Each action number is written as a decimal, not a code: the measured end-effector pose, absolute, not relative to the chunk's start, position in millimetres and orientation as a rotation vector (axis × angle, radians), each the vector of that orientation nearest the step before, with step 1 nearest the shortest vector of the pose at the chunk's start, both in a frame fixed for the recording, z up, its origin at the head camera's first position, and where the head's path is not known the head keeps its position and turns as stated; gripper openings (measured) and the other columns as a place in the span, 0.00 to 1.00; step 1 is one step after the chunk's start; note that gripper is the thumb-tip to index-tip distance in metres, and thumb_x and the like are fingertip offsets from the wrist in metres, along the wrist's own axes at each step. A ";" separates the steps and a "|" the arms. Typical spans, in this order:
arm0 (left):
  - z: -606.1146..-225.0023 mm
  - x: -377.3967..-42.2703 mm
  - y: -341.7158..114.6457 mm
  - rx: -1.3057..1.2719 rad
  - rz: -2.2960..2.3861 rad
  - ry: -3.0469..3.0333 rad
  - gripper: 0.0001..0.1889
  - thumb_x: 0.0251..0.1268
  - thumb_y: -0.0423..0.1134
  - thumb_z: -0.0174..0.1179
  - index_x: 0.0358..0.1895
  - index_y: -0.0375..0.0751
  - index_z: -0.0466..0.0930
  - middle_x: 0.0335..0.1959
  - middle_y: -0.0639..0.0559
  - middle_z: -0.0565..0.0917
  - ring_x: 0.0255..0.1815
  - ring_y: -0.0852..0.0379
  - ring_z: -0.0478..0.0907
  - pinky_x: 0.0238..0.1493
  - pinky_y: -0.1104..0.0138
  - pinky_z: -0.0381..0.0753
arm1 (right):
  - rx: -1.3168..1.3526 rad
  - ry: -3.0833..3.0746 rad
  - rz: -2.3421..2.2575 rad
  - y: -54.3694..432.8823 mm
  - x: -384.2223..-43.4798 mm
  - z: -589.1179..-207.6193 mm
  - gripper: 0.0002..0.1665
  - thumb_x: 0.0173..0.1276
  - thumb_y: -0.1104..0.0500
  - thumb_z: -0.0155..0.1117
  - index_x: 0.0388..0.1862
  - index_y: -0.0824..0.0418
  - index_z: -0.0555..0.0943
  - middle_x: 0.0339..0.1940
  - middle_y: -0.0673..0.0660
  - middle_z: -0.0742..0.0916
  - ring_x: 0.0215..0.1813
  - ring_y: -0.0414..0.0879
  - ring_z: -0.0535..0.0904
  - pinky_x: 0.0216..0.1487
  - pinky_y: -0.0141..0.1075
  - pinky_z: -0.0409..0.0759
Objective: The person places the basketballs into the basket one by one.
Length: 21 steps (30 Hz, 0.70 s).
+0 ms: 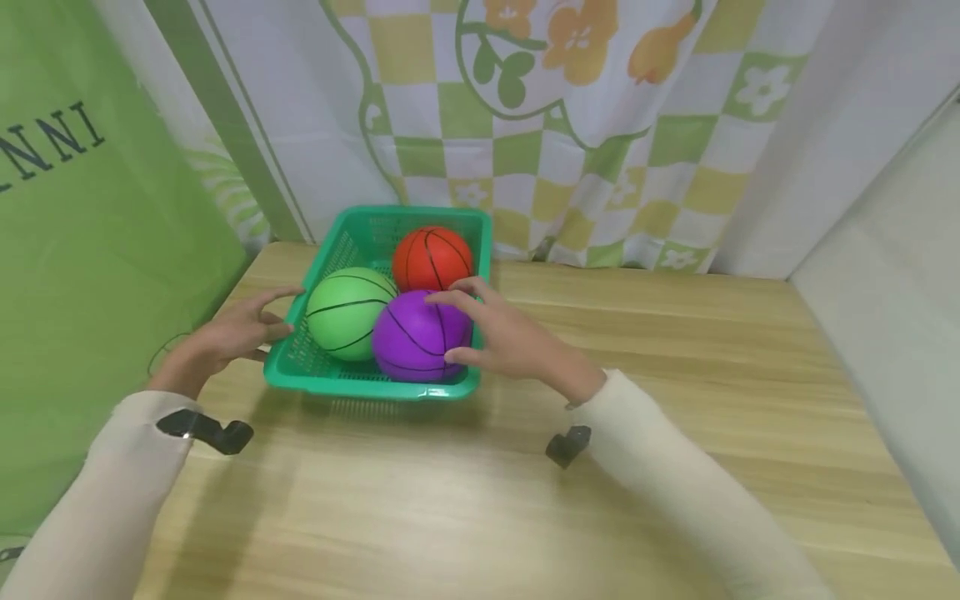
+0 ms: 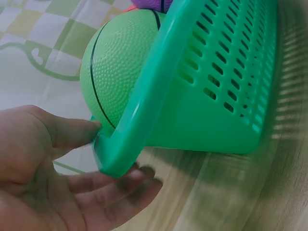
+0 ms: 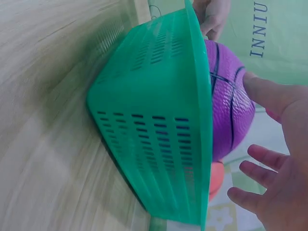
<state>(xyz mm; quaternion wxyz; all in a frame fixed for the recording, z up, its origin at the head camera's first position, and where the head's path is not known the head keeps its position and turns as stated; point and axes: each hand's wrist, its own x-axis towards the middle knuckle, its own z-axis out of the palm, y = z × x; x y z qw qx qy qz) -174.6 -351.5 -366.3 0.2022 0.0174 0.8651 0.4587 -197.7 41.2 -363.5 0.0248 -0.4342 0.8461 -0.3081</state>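
A green plastic basket (image 1: pixel 375 387) stands on the wooden table with three basketball-style balls inside. The light green ball (image 1: pixel 348 312) lies at the left, the purple ball (image 1: pixel 412 342) at the front right and the red ball (image 1: pixel 432 257) at the back right. At the basket's left rim is my left hand (image 1: pixel 240 329); in the left wrist view its thumb (image 2: pixel 79 131) touches the rim while the loosely straight fingers (image 2: pixel 115 192) reach beneath it. My right hand (image 1: pixel 506 329) is spread over the right rim, its thumb (image 3: pixel 264 91) at the purple ball and the other fingers apart from it.
The wooden table (image 1: pixel 675 417) extends to the right and front. Behind it hangs a checked, flower-printed curtain (image 1: pixel 562 150); green fabric with lettering (image 1: pixel 90 275) covers the left side. A pale wall (image 1: pixel 907 275) borders the right. Black straps (image 1: pixel 202 429) sit at both wrists.
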 end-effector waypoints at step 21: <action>-344.6 -167.3 -339.8 0.328 0.762 2.982 0.27 0.79 0.39 0.51 0.75 0.31 0.60 0.71 0.26 0.63 0.68 0.23 0.60 0.62 0.32 0.61 | -1.029 2.915 -0.844 128.3 -203.5 -361.6 0.34 0.77 0.47 0.58 0.76 0.56 0.66 0.76 0.68 0.62 0.74 0.67 0.57 0.67 0.67 0.59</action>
